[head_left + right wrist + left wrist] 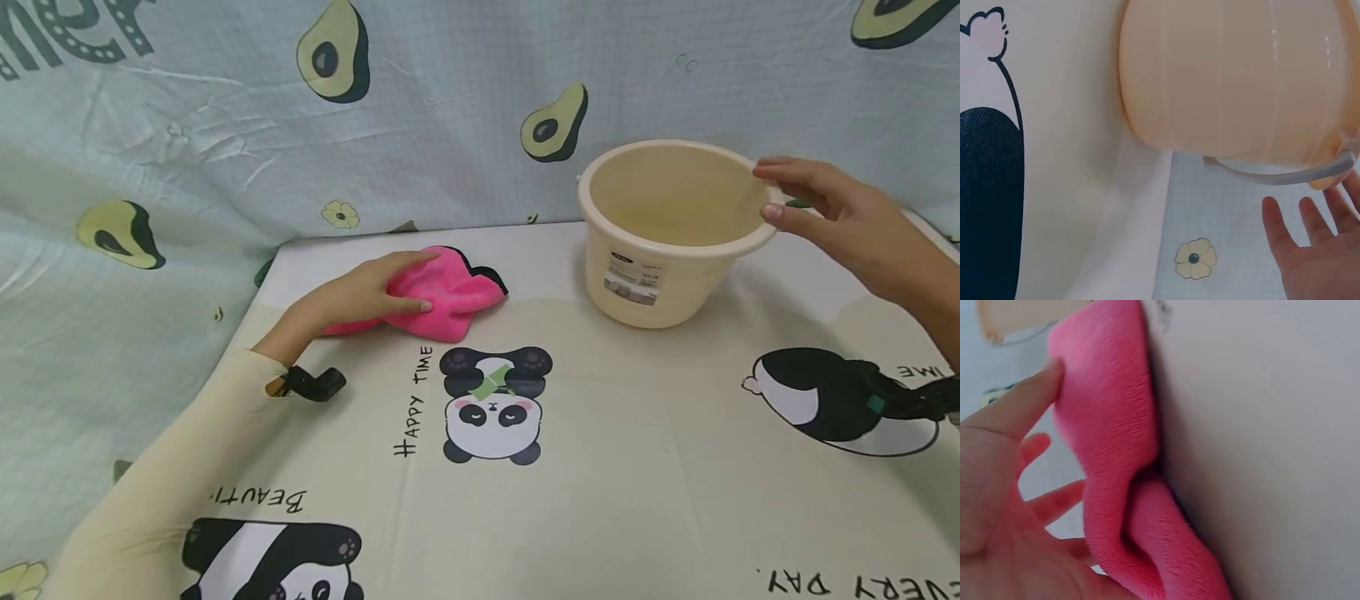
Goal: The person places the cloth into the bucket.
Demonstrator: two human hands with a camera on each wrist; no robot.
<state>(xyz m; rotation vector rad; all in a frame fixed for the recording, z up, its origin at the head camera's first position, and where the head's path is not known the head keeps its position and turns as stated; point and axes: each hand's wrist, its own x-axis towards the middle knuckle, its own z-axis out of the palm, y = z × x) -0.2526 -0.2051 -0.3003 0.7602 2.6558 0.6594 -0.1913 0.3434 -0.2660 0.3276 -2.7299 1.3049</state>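
Observation:
A pink plush cloth (450,292) with a black edge lies bunched at the back left of the table. My left hand (367,292) rests on it, fingers spread and fairly straight. In the left wrist view the thumb touches the cloth (1107,394), and some of the fingertips are hidden behind it. A cream plastic bucket (652,283) with a label stands upright at the back right. My right hand (847,217) is at the right side of its rim, thumb and fingertips at the edge. The right wrist view shows spread fingers beside the bucket's handle (1285,178).
The table (615,467) has a cream cover printed with pandas and words. Behind it and at the left hangs a pale curtain (450,125) with avocado prints, close behind the bucket. Black straps (315,383) with cameras are on the wrists.

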